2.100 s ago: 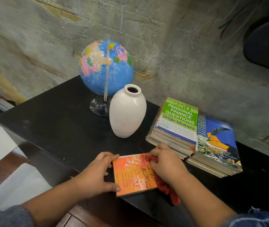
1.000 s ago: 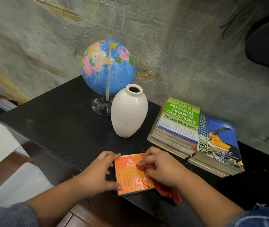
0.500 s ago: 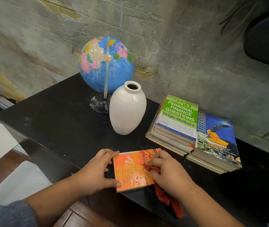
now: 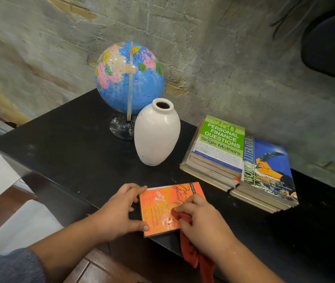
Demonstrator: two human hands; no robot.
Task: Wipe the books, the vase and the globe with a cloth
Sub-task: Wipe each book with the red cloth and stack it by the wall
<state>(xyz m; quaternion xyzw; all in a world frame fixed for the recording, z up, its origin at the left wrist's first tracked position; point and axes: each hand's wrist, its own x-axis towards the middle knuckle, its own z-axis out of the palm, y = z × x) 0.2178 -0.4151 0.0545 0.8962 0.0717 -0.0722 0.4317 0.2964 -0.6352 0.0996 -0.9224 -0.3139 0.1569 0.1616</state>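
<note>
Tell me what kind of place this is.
Probably a home study or reading corner: a black tabletop holds a blue desk globe, a white ceramic vase and stacks of paperback books.

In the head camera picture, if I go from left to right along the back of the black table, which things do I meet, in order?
globe → white vase → green Personal Finance Questions book → blue World Literature book
</note>
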